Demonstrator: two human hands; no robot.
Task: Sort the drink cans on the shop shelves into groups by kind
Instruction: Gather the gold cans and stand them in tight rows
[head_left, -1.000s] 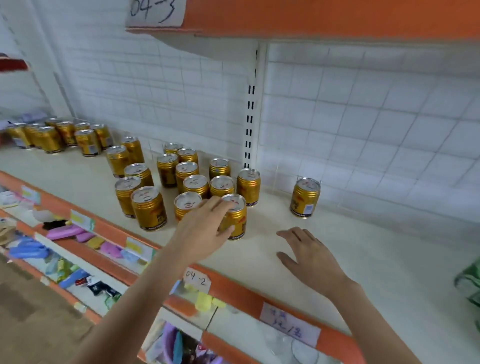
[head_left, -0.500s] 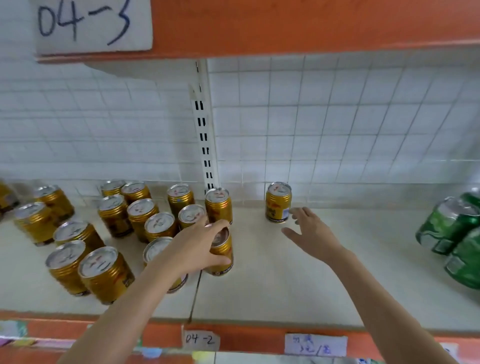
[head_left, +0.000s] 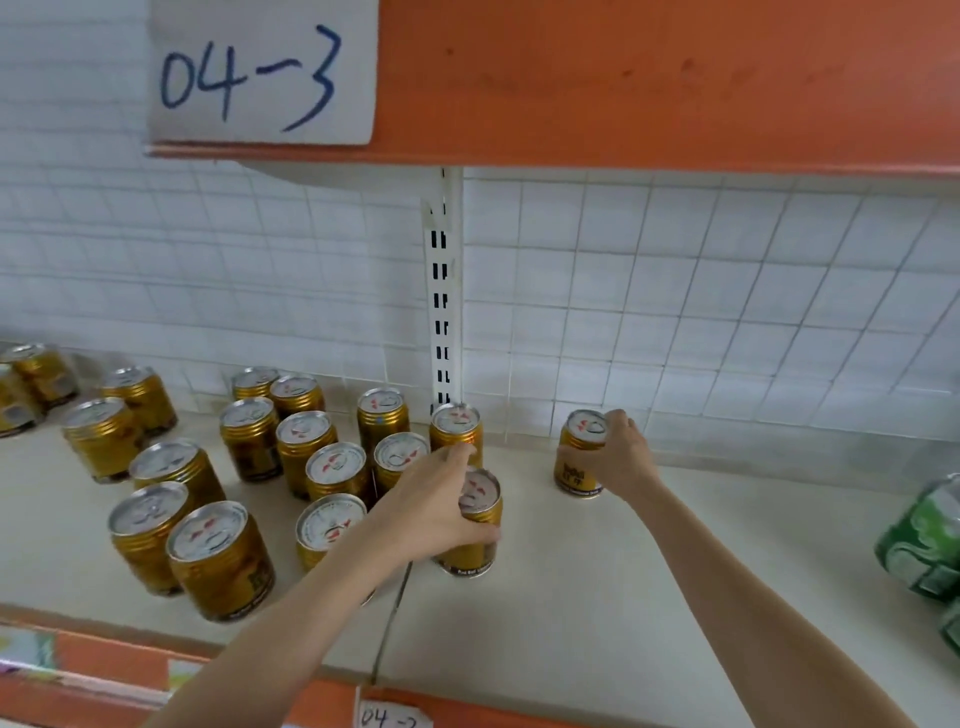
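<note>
Green cans (head_left: 922, 545) far right cut by frame edge, count unclear. Gold cans (head_left: 31, 384) far left cropped and blurred. Left hand (head_left: 434, 512) covers near can (head_left: 475, 525) side; label mostly hidden. Right hand (head_left: 621, 457) hides lone can (head_left: 579, 462) right side. Bottom tag (head_left: 389, 716) cut off.

Cream shelf (head_left: 597, 613), orange front edge. Gold cans (head_left: 218, 556) clustered upright on the left half, one gold can (head_left: 579, 457) apart mid-far, green cans (head_left: 924, 540) at right edge.
</note>
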